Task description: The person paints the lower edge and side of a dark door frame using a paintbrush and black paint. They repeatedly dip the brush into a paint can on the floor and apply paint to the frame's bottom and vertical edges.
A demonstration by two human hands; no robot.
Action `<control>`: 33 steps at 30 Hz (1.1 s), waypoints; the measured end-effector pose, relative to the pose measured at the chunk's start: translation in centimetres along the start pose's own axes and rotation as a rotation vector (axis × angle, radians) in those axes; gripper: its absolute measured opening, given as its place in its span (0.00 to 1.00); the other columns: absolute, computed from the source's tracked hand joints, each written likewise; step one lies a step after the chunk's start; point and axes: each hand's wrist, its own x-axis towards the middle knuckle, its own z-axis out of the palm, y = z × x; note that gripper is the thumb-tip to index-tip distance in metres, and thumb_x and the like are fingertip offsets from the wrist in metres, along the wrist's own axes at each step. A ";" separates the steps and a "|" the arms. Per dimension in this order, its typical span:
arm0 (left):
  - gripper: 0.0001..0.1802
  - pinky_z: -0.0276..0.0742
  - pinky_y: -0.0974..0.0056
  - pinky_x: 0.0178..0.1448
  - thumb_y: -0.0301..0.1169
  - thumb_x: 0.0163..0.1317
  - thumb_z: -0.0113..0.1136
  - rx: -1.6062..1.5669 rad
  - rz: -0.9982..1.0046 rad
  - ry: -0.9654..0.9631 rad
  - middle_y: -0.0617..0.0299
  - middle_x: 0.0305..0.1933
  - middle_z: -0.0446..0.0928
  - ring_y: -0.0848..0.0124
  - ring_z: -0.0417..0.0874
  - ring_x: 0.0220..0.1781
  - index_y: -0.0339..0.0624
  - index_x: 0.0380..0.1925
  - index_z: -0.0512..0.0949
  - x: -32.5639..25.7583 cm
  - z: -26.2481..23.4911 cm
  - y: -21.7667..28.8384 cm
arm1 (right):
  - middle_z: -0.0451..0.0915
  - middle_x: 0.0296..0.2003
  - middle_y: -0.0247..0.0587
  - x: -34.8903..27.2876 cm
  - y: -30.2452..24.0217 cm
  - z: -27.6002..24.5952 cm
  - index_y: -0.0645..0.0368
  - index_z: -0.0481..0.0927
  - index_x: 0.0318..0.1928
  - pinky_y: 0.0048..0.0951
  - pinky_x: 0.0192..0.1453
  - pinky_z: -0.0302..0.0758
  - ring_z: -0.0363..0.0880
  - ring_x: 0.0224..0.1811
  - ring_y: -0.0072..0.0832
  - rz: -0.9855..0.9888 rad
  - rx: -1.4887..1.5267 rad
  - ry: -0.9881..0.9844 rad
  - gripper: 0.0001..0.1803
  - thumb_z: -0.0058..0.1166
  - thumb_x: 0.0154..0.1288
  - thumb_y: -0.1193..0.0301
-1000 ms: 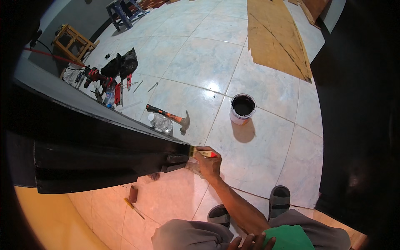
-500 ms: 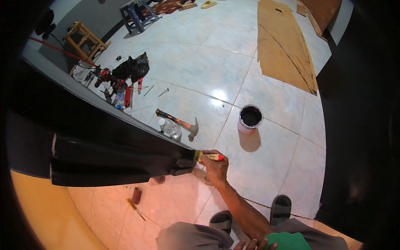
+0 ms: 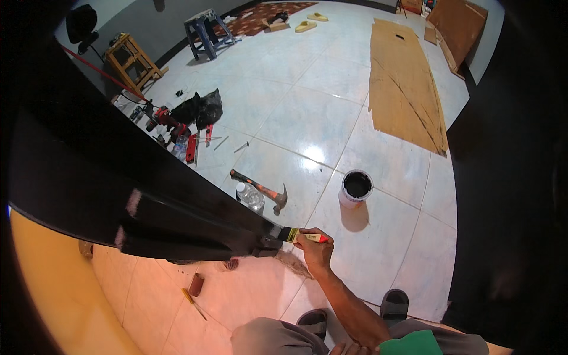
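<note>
My right hand (image 3: 318,251) is closed around the short pale handle of a red-tipped paintbrush (image 3: 310,238). Its dark bristles meet the end of a black door frame post (image 3: 195,231), close to the floor. Pale bare patches show on the post farther left. At the lower edge, the fingertips of my left hand (image 3: 349,349) appear beside my right forearm, apart and seemingly holding nothing; the rest of that hand is out of sight. An open paint can (image 3: 356,188) with black paint inside stands on the tiles, right of and beyond the brush.
A claw hammer (image 3: 260,188) and a clear plastic bottle (image 3: 250,197) are behind the post. Farther back lie a red drill (image 3: 165,120) and a black bag (image 3: 207,108). A screwdriver (image 3: 194,303) lies lower left. A wooden board (image 3: 405,89) covers tiles at far right.
The view has shifted, so the floor objects sit lower. The brush has pulled slightly back from the post end, showing more bristle and a paler patch. My right hand still grips it.
</note>
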 end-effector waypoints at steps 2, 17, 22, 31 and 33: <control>0.26 0.75 0.42 0.60 0.37 0.61 0.60 -0.016 0.017 0.022 0.47 0.50 0.83 0.52 0.82 0.55 0.31 0.56 0.79 -0.4 0.2 0.0 | 0.86 0.42 0.48 -0.1 -2.6 1.0 0.73 0.84 0.42 0.32 0.49 0.90 0.88 0.41 0.31 -0.073 -0.057 -0.074 0.09 0.66 0.65 0.78; 0.22 0.70 0.44 0.58 0.37 0.63 0.55 -0.082 -0.043 -0.259 0.47 0.39 0.86 0.54 0.83 0.50 0.34 0.52 0.81 -1.3 1.4 -1.0 | 0.86 0.47 0.48 -1.6 -3.9 1.1 0.69 0.84 0.49 0.31 0.55 0.88 0.87 0.47 0.32 -0.082 -0.112 -0.143 0.11 0.65 0.68 0.79; 0.22 0.69 0.46 0.60 0.37 0.65 0.55 -0.103 -0.088 -0.333 0.46 0.41 0.85 0.54 0.83 0.50 0.34 0.52 0.81 -0.9 0.1 -0.9 | 0.86 0.47 0.44 -6.3 -12.2 7.1 0.68 0.86 0.46 0.25 0.51 0.85 0.86 0.45 0.25 -0.458 0.115 -0.390 0.10 0.67 0.66 0.79; 0.31 0.67 0.46 0.67 0.48 0.70 0.56 0.011 -0.068 -0.341 0.48 0.46 0.85 0.54 0.82 0.53 0.32 0.62 0.77 0.1 -0.4 -1.5 | 0.87 0.45 0.50 -1.3 -2.5 -0.6 0.63 0.89 0.43 0.31 0.56 0.85 0.88 0.49 0.33 -0.576 -0.163 -0.339 0.08 0.65 0.63 0.83; 0.31 0.67 0.45 0.68 0.47 0.71 0.55 0.011 -0.094 -0.381 0.48 0.46 0.85 0.54 0.82 0.53 0.32 0.62 0.76 0.4 -0.9 -1.6 | 0.87 0.47 0.51 -0.9 -1.5 -2.2 0.63 0.89 0.43 0.30 0.55 0.85 0.88 0.48 0.34 -0.576 -0.251 -0.319 0.09 0.65 0.63 0.84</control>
